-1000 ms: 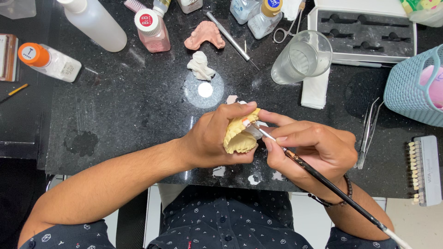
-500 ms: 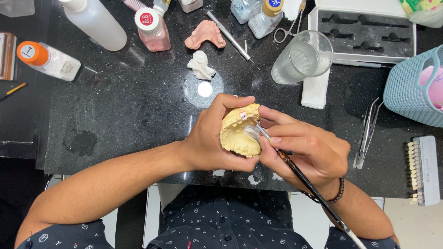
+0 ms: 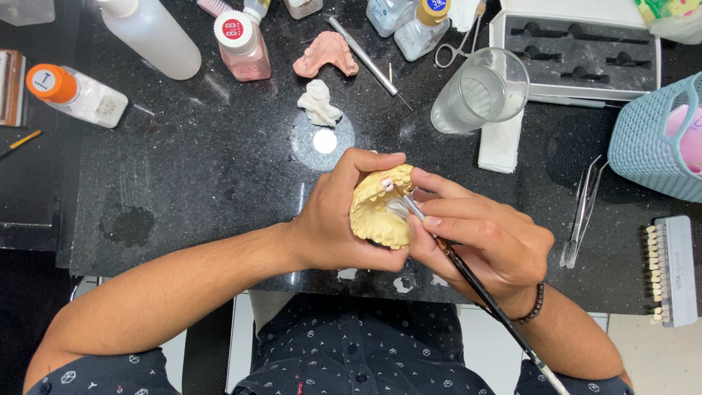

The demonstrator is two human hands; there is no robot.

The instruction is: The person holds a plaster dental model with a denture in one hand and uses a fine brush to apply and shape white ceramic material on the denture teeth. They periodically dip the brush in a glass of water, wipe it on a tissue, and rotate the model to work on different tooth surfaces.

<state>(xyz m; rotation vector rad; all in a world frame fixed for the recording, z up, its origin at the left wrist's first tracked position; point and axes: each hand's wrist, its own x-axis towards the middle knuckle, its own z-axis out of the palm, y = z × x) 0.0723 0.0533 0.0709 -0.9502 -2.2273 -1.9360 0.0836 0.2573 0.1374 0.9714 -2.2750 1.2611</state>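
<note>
My left hand [image 3: 338, 219] grips a yellow plaster dental cast [image 3: 376, 213] above the black stone worktop [image 3: 183, 183], turned so its tooth row faces up. My right hand [image 3: 482, 245] holds a thin dark brush [image 3: 475, 281] like a pen. The brush tip touches a small white and pink spot at the cast's top edge. The brush handle runs down to the lower right past my wrist.
A glass of water [image 3: 479, 91] stands on a folded white cloth. A pink denture base [image 3: 325, 55], a white lump [image 3: 319, 104], several bottles [image 3: 241, 44], metal tweezers [image 3: 581, 212], a tooth shade guide [image 3: 669, 271], a grey tool tray [image 3: 578, 51] and a blue basket [image 3: 654, 139] surround my hands.
The cast has been tilted up, showing more of its yellow body. My right hand has shifted slightly left, and the brush tip has moved up to the cast's top edge.
</note>
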